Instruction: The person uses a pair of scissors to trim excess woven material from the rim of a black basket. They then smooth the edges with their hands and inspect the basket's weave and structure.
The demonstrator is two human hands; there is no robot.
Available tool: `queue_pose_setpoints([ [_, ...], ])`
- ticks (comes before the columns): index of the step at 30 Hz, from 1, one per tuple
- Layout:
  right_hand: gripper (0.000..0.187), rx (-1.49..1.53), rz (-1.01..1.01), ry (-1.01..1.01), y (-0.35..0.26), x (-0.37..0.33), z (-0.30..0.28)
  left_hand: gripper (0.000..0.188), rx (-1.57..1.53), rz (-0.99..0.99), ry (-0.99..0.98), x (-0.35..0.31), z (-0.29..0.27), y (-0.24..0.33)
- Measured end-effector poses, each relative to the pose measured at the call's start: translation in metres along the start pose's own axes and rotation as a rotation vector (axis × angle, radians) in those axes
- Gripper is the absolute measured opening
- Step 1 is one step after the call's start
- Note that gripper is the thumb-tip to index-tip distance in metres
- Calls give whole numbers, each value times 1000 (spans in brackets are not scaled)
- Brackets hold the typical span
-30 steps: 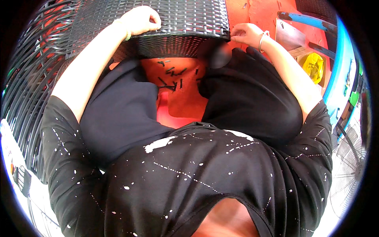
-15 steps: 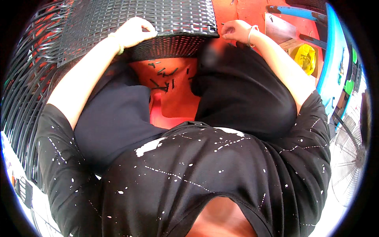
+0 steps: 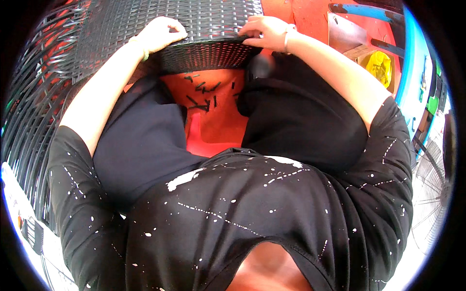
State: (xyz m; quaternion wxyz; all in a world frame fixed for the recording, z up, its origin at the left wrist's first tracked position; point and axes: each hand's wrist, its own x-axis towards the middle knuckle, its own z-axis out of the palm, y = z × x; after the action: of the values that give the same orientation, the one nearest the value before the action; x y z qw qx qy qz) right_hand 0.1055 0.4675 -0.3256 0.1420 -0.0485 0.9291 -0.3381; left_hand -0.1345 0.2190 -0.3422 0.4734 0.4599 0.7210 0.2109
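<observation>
A black woven wicker piece point(image 3: 160, 19) lies before my knees, its front face point(image 3: 204, 56) dropping below a near edge. My left hand point(image 3: 162, 35) rests on that edge, left of its middle, with thumb and fingers curled together on the weave. Over the right end of the same edge sits my right hand point(image 3: 269, 33), its bent fingers gripping the corner strands. Whether either hand also pinches a loose strand is too small to tell.
Several short black strand offcuts point(image 3: 206, 94) lie on the red floor between my legs. Long curved wicker strands point(image 3: 36, 106) fill the left. On the right are a blue frame point(image 3: 410, 72), a yellow plastic bag point(image 3: 378, 68) in a carton, and a fan point(image 3: 429, 203).
My right hand has moved left, from beside the wicker's corner onto its edge. My left hand has shifted slightly up and left.
</observation>
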Motion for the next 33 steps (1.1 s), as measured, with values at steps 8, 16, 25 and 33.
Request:
queue_pose_setpoints([
  [8,24,-168,236,-94,4,-7,-5,18,-117,-25,-15,-4,2,-8],
  [16,27,-283,251,-124,-2,-5,-11,18,-79,31,-11,3,10,-6],
  [25,33,-137,95,49,-13,4,7,19,-81,71,34,4,16,-5],
  [33,36,155,143,-79,-5,34,22,17,-120,58,10,7,17,-4],
])
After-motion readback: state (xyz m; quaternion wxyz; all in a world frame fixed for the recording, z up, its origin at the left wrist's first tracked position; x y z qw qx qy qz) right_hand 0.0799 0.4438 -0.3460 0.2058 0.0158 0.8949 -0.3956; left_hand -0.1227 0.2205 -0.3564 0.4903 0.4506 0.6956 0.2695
